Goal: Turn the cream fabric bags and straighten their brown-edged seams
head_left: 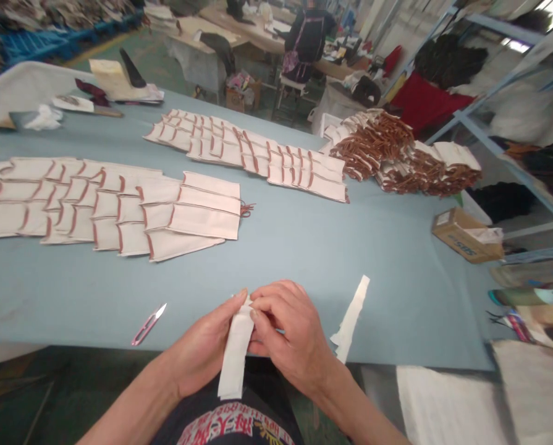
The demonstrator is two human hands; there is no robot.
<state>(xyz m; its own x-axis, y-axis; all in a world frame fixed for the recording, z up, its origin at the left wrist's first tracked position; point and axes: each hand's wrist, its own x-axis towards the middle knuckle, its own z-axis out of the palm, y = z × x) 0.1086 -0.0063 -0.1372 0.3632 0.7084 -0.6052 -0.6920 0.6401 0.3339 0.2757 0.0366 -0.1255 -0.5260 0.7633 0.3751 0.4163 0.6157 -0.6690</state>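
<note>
A white fabric strip (236, 355), which looks layered at its lower end, hangs between my two hands at the table's front edge. My left hand (211, 337) grips its upper part with the thumb on top. The fingers of my right hand (285, 327) pinch at the strip's top end; what exactly the fingertips hold is partly hidden. To the right, another white strip (354, 315) with ragged edges lies on the blue-green table (295, 247). Pink-handled thread snips (149, 324) rest to the left of my left hand, blades pointing away from me.
Overlapping rows of cream fabric pieces with brown trim (118, 204) cover the table's left. A second row (248, 148) lies behind. Bundled pieces (396, 151) are heaped at the back right, near a cardboard box (466, 235). A person (306, 40) is in the background.
</note>
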